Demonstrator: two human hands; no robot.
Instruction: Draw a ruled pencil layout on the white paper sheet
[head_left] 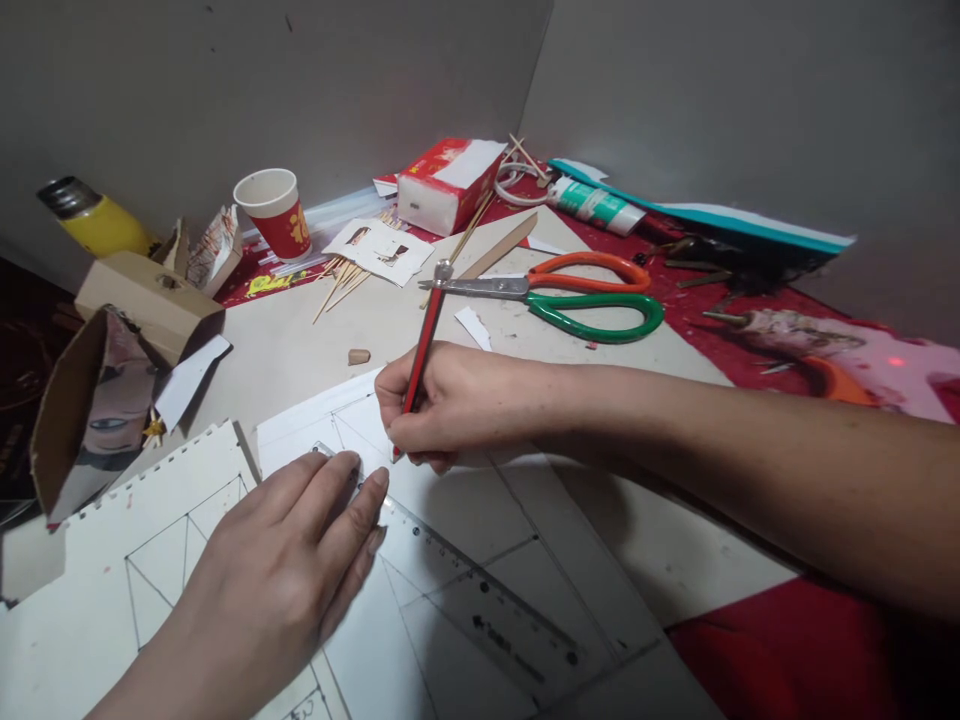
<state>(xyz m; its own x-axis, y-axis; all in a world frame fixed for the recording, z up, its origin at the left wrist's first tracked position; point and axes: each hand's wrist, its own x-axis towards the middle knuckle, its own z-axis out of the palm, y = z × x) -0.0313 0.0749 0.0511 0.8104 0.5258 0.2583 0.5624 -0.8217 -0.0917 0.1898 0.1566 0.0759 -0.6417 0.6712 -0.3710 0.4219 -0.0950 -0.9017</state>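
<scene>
My left hand (277, 570) lies flat pinning ruler (480, 590) so it won't slip, w/ right hand (450, 405) gripping 1 pencil (421, 350) just above ruler's edge.

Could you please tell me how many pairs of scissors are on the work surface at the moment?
1. The scissors, with one orange and one green handle, lie shut beyond the right hand, blades pointing left. Others could be hidden among the clutter by the wall.
</scene>
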